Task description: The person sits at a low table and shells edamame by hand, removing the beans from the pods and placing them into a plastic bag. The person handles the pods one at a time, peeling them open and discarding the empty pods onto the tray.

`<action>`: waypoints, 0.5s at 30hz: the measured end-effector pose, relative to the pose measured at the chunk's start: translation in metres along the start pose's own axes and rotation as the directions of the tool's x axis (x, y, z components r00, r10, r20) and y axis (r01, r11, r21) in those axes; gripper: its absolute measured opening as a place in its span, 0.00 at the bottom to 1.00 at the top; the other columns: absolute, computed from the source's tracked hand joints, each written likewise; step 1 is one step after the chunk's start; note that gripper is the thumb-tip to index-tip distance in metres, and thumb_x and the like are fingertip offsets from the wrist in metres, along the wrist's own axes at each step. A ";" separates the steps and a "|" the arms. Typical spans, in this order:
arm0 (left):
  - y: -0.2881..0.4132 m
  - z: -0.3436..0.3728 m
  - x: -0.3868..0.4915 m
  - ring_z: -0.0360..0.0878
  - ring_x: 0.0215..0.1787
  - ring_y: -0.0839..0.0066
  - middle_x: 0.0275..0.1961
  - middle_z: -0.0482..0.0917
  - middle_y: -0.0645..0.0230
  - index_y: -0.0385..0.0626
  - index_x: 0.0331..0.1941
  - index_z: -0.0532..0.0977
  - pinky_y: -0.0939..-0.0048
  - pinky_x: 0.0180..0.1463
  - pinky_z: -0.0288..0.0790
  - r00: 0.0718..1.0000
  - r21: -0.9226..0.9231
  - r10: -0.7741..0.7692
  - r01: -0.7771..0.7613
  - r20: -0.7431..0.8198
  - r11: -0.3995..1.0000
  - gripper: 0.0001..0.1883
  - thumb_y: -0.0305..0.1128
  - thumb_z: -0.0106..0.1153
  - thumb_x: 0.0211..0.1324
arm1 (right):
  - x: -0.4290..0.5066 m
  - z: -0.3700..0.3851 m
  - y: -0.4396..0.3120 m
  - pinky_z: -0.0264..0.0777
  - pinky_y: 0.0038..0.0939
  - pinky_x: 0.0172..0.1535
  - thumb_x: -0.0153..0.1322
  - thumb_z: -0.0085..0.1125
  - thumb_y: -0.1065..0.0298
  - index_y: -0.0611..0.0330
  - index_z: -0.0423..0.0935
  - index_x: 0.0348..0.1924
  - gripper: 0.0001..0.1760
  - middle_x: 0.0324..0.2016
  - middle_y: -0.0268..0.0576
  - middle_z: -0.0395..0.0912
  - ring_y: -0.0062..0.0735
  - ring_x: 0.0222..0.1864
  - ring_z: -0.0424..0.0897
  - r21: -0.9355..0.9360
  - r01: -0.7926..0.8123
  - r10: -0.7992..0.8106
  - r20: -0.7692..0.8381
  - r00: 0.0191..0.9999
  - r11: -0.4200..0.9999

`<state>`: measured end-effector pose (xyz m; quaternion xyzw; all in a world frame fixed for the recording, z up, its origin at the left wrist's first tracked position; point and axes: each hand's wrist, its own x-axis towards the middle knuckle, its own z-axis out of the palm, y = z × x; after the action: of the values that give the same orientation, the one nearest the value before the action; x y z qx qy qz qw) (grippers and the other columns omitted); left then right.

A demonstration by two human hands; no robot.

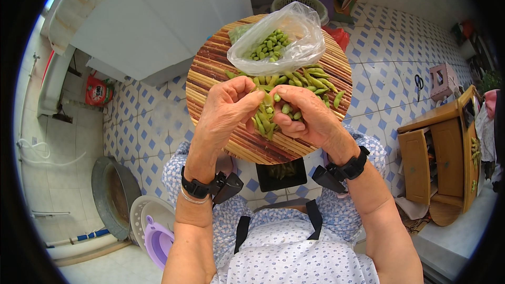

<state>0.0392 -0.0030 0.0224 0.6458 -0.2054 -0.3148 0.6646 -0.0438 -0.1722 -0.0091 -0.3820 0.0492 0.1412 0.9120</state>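
Observation:
My left hand (pixel 232 104) pinches one end of a green soybean pod (pixel 266 104) between thumb and fingers, over the near half of a round, striped table (pixel 209 63). My right hand (pixel 303 116) meets it from the other side, with several shelled green beans (pixel 291 111) held in its curled fingers and one bean at the thumb tip. Unshelled pods (pixel 315 77) lie in a heap beyond and beneath both hands. Farther back on the table, a clear plastic bag (pixel 303 27) stands with its mouth open and shelled beans (pixel 270 45) inside.
Below the table's near edge, a black bin (pixel 282 185) on the tiled floor holds pods or husks. A metal basin (pixel 114 197) and a purple plastic basin (pixel 159 244) stand at left. At right are a wooden cabinet (pixel 446 157), scissors (pixel 419 86) and a pink stool (pixel 444 82).

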 end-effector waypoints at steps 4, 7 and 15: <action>0.000 -0.002 0.000 0.71 0.18 0.90 0.23 0.74 0.78 0.43 0.29 0.73 0.87 0.20 0.67 1.000 -0.019 0.013 -0.013 -0.009 1.000 0.08 0.34 0.57 0.61 | -0.003 -0.002 -0.003 0.48 0.12 0.15 0.77 0.46 0.61 0.61 0.70 0.38 0.11 0.21 0.33 0.67 0.11 0.13 0.55 0.041 0.036 -0.037 0.014 0.999 0.998; -0.001 -0.003 -0.001 0.71 0.18 0.90 0.23 0.75 0.78 0.42 0.31 0.74 0.86 0.19 0.68 1.000 -0.030 0.029 -0.029 -0.012 0.999 0.08 0.34 0.57 0.61 | -0.003 -0.003 -0.005 0.49 0.12 0.16 0.76 0.48 0.64 0.60 0.70 0.37 0.09 0.23 0.32 0.68 0.11 0.14 0.57 0.069 0.061 -0.061 -0.005 0.998 0.996; 0.002 -0.012 -0.002 0.65 0.15 0.91 0.17 0.69 0.79 0.41 0.31 0.73 0.83 0.18 0.71 0.998 -0.069 0.057 -0.059 -0.034 0.996 0.07 0.31 0.57 0.61 | 0.006 -0.004 -0.039 0.51 0.13 0.18 0.76 0.50 0.66 0.59 0.69 0.36 0.07 0.28 0.34 0.69 0.12 0.19 0.61 0.020 0.326 -0.322 -0.117 0.939 0.945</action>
<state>0.0458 0.0072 0.0237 0.6209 -0.2023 -0.2919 0.6988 -0.0271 -0.1993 0.0135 -0.3742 0.0396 -0.0335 0.9259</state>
